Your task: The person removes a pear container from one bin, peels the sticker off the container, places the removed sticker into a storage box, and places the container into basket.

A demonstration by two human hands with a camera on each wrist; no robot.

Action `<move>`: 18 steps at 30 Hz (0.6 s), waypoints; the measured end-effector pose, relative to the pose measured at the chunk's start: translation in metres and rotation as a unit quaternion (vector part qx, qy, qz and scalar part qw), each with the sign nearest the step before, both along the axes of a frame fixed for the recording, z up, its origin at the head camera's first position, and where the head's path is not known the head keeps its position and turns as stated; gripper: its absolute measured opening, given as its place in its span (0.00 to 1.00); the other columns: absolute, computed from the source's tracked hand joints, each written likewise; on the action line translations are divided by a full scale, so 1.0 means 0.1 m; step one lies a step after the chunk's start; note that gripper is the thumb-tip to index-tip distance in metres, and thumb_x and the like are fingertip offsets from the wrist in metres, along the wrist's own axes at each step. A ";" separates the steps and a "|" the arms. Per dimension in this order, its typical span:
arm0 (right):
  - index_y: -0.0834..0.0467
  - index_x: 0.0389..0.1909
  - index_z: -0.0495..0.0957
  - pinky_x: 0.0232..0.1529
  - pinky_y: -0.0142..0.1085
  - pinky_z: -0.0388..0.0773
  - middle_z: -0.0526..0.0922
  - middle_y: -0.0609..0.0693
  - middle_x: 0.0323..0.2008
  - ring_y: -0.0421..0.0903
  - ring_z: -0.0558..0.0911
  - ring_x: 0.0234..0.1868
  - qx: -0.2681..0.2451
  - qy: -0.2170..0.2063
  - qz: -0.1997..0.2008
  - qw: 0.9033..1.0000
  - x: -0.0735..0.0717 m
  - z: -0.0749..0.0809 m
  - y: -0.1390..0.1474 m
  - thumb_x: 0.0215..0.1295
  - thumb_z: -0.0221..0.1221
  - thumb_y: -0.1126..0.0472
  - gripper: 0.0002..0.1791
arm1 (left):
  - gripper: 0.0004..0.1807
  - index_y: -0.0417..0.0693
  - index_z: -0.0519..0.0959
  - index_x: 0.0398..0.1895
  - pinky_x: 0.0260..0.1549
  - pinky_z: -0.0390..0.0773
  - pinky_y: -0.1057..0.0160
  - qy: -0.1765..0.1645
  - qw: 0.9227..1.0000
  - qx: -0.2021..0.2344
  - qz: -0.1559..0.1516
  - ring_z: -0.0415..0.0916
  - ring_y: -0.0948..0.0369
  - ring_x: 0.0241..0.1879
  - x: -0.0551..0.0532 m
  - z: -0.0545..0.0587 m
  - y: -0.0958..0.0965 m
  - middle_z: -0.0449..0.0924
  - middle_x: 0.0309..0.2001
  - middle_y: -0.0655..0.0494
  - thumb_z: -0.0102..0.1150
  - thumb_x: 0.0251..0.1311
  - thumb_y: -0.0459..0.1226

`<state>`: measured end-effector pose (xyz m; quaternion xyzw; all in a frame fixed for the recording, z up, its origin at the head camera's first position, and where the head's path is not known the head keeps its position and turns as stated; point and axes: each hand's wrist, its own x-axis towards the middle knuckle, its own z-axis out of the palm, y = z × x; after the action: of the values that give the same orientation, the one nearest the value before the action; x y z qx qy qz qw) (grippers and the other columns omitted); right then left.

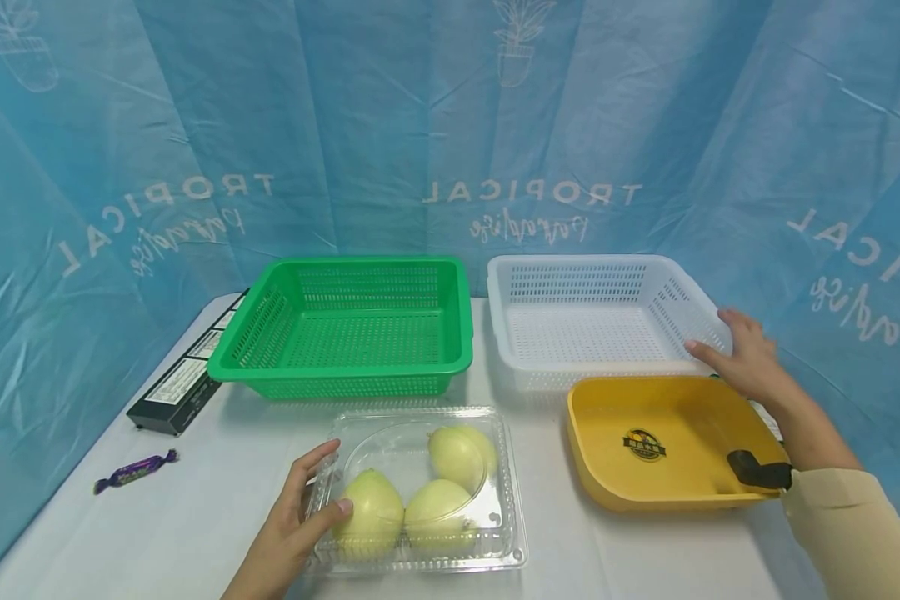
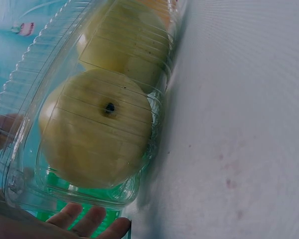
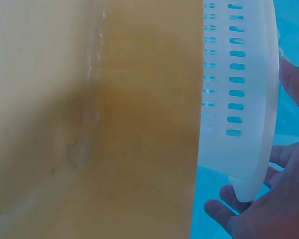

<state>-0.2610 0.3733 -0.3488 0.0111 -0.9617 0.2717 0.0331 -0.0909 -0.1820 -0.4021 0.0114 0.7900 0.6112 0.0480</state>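
Note:
A clear plastic clamshell box (image 1: 516,500) holds several pale yellow-green pears (image 1: 371,508); the left wrist view shows one pear (image 2: 94,144) through its side. My left hand (image 1: 288,521) grips the box's left side, thumb on the lid and fingers around the edge. At the back right stands a white perforated basket (image 1: 592,367). My right hand (image 1: 753,362) holds its front right corner, thumb over the rim and the other fingers outside. Below that forearm sits a yellow plastic basin (image 1: 622,492), just in front of the white basket, with a black label inside.
A green perforated basket (image 1: 345,371) stands at the back left. Beside it lies a long black box (image 1: 161,412) with white labels. A purple-wrapped candy (image 1: 135,472) lies on the white tabletop (image 1: 217,500) at left. A blue printed curtain (image 1: 390,125) surrounds the table.

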 end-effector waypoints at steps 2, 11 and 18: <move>0.67 0.72 0.36 0.51 0.77 0.44 0.30 0.74 0.70 0.83 0.40 0.62 -0.003 -0.001 0.000 1.000 0.00 -0.02 0.00 0.66 0.48 0.39 0.50 | 0.36 0.63 0.51 0.70 0.54 0.63 0.28 0.001 1.000 0.001 0.000 0.48 0.30 0.68 0.00 0.00 0.00 0.46 0.70 0.41 0.56 0.62 0.40; 0.67 0.72 0.34 0.54 0.77 0.44 0.28 0.72 0.71 0.81 0.40 0.64 0.000 -0.020 -0.012 1.000 0.00 -0.10 0.02 0.65 0.48 0.36 0.52 | 0.36 0.63 0.50 0.71 0.58 0.46 0.24 -0.006 1.000 0.017 -0.005 0.36 0.32 0.72 -0.01 -0.01 0.00 0.40 0.73 0.42 0.56 0.62 0.40; 0.68 0.72 0.33 0.54 0.77 0.44 0.29 0.73 0.70 0.81 0.40 0.64 0.001 -0.029 -0.011 1.000 0.00 -0.11 0.02 0.66 0.46 0.36 0.53 | 0.37 0.60 0.50 0.71 0.54 0.32 0.21 -0.007 0.999 0.045 -0.009 0.19 0.34 0.71 -0.02 -0.02 -0.01 0.28 0.75 0.42 0.56 0.62 0.38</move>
<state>-0.2609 0.3758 -0.3596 -0.0075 -0.9625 0.2710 0.0087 -0.0926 -0.1833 -0.4039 0.0163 0.7610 0.6459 0.0583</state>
